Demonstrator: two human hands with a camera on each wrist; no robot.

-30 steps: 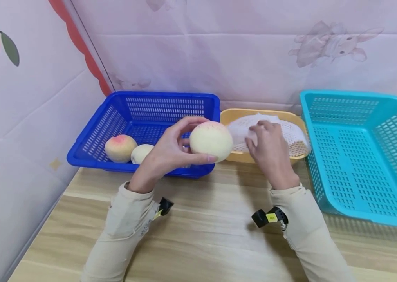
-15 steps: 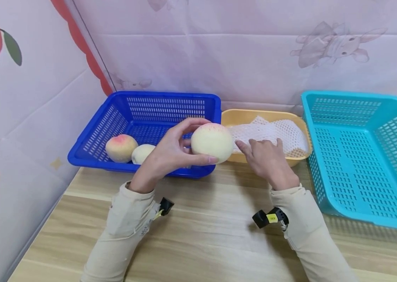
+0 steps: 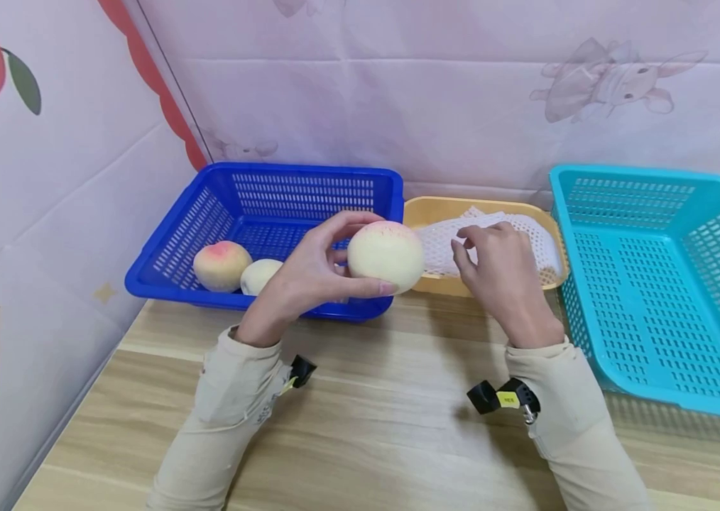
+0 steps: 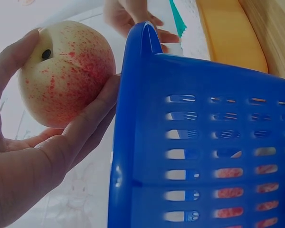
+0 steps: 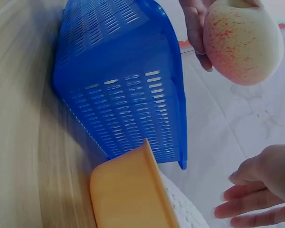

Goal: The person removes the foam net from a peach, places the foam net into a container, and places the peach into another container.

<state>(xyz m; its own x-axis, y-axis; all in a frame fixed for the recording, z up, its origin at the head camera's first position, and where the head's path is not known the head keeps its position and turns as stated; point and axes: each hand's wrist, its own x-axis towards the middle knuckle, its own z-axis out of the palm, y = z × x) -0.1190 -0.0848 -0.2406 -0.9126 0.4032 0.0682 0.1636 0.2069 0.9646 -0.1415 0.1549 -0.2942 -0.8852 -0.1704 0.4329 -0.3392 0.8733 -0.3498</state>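
Observation:
My left hand grips a pale peach with a pink blush, fingers behind it and thumb along its lower side. The left wrist view shows red speckles on this peach and a small dark spot in its hollow. Over the yellow basin hovers my right hand, fingers loosely bent. White foam net sleeves lie in the basin below it. Nothing shows between the right hand's fingers in the right wrist view.
A blue basket at the left holds a blushed peach and a paler fruit partly behind my left hand. At the right stands a turquoise basket. All sit on a wooden table against a printed wall.
My right hand pulled back from the foam nets with fingers spread, then rose again over them with fingers bent. The nets shifted in the basin. The left hand and peach barely moved.

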